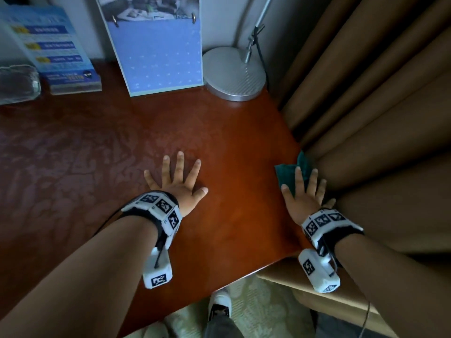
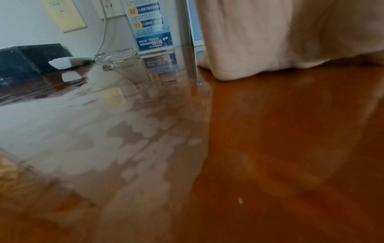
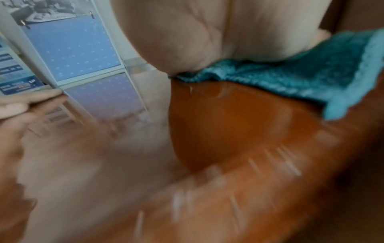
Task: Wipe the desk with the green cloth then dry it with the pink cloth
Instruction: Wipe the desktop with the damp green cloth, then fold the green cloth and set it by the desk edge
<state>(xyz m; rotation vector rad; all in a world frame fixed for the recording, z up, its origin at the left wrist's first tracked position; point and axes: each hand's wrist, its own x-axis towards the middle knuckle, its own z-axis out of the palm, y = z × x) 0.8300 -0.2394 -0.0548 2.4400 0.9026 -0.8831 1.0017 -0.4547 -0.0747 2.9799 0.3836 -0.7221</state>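
My left hand [image 1: 178,181] lies flat on the red-brown desk [image 1: 231,142] with its fingers spread and holds nothing. My right hand [image 1: 305,191] presses with straight fingers on the green cloth [image 1: 286,175] at the desk's right edge, against the curtain. In the right wrist view the cloth [image 3: 301,78] looks teal and lies under my palm, on the desk [image 3: 239,123]. A wet film covers the left part of the desk [image 2: 93,131]; the part near the right hand looks smoother. No pink cloth is in view.
A blue calendar [image 1: 156,52], a round lamp base [image 1: 234,74], a leaflet stand [image 1: 56,50] and a glass ashtray [image 1: 17,81] line the back. Tan curtain [image 1: 366,106] hangs along the desk's right side. A black box [image 2: 27,59] sits far left.
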